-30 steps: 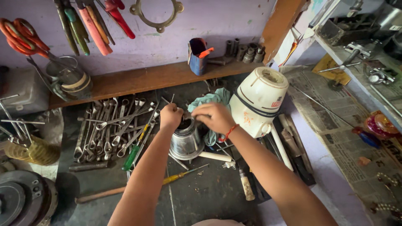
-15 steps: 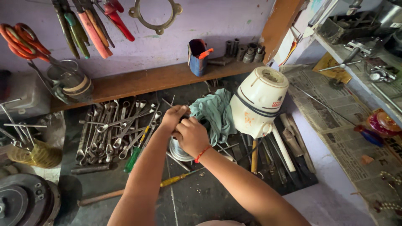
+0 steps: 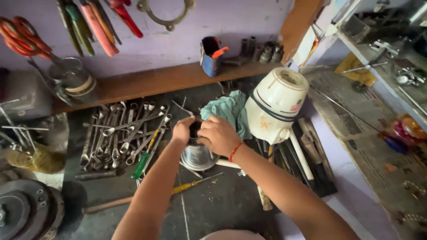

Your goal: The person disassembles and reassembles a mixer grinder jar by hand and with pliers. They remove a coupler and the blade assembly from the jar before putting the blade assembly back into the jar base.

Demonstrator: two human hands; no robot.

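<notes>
Both my hands have shifted slightly right since half a second ago, staying on the steel mixer jar (image 3: 197, 155). My left hand (image 3: 183, 130) curls its fingers (image 3: 189, 122) over the jar's dark top; my right hand (image 3: 219, 135) wraps the same top from the other side. Below my fingers, the jar stands upright on the dark bench (image 3: 213, 204), between the spanners (image 3: 124, 135) and the white mixer base (image 3: 273, 104).

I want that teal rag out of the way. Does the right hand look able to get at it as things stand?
Probably yes: the teal rag lies uncovered just behind the right hand, nothing between them, though that hand now grips the steel jar.
</notes>
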